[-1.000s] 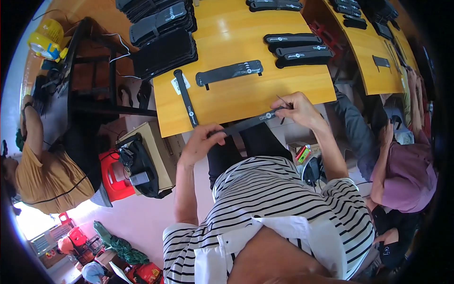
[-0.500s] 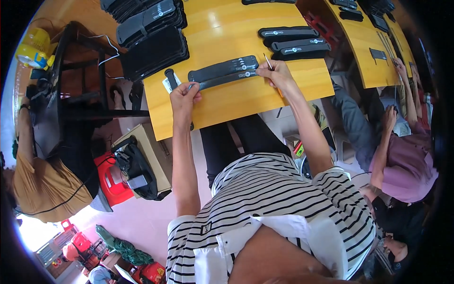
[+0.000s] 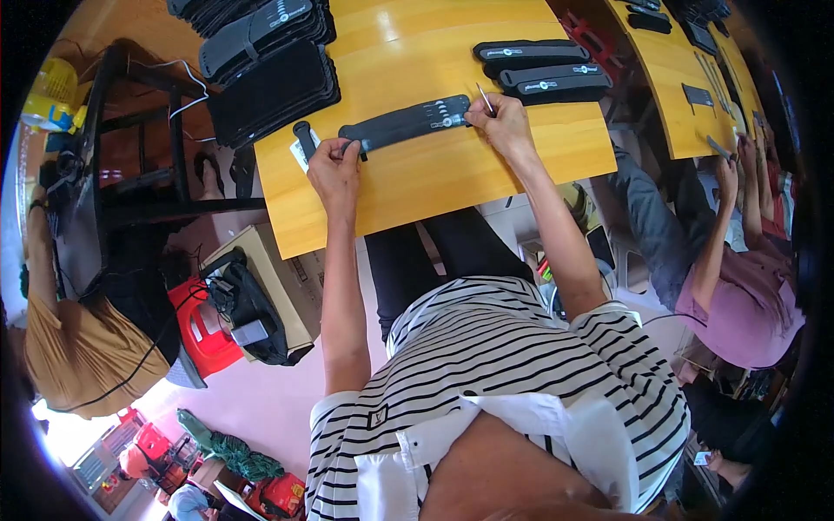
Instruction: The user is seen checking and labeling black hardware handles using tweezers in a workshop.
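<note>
Stretched across the yellow table is a black strap [image 3: 395, 123] with white printed marks toward its right end. My left hand [image 3: 335, 174] is closed, thumb and fingers pinching the strap's left end. At the other end my right hand [image 3: 506, 130] is closed too, its fingertips on the strap's corner. A thin pointed tool [image 3: 485, 99] sticks up out of my right hand; its kind cannot be made out. Just beyond my left hand lie a narrow black strip [image 3: 303, 137] and a white slip [image 3: 299, 156].
Tall stacks of black straps [image 3: 274, 94] fill the table's far left. Several printed straps [image 3: 556, 85] lie at the far right. A dark frame [image 3: 174, 187] and a cardboard box [image 3: 291, 278] stand left of the table [image 3: 434, 189]. Co-workers sit on both sides.
Two straps showed one below the other; now the lower lies over or against the other, looking like one. Both hands have moved slightly up, the left also a little leftward.
</note>
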{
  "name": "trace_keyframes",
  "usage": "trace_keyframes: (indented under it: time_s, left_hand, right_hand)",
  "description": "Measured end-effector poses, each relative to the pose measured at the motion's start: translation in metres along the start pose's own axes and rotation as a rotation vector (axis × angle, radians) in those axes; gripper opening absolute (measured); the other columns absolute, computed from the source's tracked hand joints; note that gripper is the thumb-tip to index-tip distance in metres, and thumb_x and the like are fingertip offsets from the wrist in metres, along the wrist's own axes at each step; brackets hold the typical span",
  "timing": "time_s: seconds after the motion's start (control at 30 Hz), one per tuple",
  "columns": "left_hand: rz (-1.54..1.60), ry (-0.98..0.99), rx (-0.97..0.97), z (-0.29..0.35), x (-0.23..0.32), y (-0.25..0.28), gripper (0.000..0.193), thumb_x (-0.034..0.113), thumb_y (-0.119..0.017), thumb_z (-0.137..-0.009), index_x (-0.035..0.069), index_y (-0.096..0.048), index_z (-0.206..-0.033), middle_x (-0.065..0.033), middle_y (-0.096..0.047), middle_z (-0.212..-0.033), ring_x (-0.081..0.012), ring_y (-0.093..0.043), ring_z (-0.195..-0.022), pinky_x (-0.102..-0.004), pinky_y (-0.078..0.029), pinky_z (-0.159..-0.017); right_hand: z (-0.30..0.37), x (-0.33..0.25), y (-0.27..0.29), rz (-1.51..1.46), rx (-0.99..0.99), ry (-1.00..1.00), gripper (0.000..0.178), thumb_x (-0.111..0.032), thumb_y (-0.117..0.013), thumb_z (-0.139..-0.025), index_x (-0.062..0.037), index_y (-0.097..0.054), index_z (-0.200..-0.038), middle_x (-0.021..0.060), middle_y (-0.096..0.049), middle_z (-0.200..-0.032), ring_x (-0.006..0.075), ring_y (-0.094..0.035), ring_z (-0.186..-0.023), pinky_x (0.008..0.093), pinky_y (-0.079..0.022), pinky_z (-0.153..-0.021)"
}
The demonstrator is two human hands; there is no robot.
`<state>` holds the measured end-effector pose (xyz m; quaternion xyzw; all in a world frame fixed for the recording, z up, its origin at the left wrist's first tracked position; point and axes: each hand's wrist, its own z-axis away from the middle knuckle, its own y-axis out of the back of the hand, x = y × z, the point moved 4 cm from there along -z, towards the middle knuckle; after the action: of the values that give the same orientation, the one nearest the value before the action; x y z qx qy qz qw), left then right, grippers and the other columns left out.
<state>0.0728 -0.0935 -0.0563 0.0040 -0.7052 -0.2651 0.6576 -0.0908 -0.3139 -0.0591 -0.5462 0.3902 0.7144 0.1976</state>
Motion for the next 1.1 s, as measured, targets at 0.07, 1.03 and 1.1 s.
trace_keyframes:
  time_s: [0.07, 1.03, 1.1]
  left_hand:
    - [-0.002, 0.018, 0.001, -0.001, -0.004, 0.0, 0.012, 0.006, -0.067, -0.074, -0.004, -0.062, -0.079, -0.0052, -0.056, -0.059, -0.0102, -0.051, -0.051, -0.0241, -0.041, -0.048]
    - [-0.006, 0.046, -0.015, -0.004, -0.005, -0.003, 0.014, 0.009, -0.067, -0.077, -0.001, -0.058, -0.079, -0.0002, -0.051, -0.061, -0.0067, -0.045, -0.046, -0.0202, -0.035, -0.04]
    - [0.016, 0.053, 0.005, -0.005, -0.007, -0.002, 0.016, 0.008, -0.069, -0.074, -0.004, -0.06, -0.077, -0.0047, -0.054, -0.057, -0.0102, -0.05, -0.044, -0.024, -0.038, -0.042]
  right_hand:
    - [0.001, -0.002, 0.0, 0.011, 0.005, -0.006, 0.009, -0.002, -0.065, -0.075, -0.003, -0.057, -0.072, -0.0025, -0.049, -0.054, 0.0046, -0.041, -0.044, 0.0203, -0.031, -0.039]
    - [0.005, -0.01, 0.002, 0.139, 0.103, 0.035, 0.008, -0.008, -0.068, -0.067, -0.0007, -0.064, -0.069, 0.0093, -0.06, -0.057, 0.0149, -0.056, -0.051, 0.0284, -0.043, -0.05]
    - [0.004, -0.008, 0.002, 0.147, 0.113, 0.044, 0.008, -0.007, -0.068, -0.067, -0.0004, -0.064, -0.069, 0.0099, -0.06, -0.057, 0.0161, -0.057, -0.052, 0.0288, -0.044, -0.051]
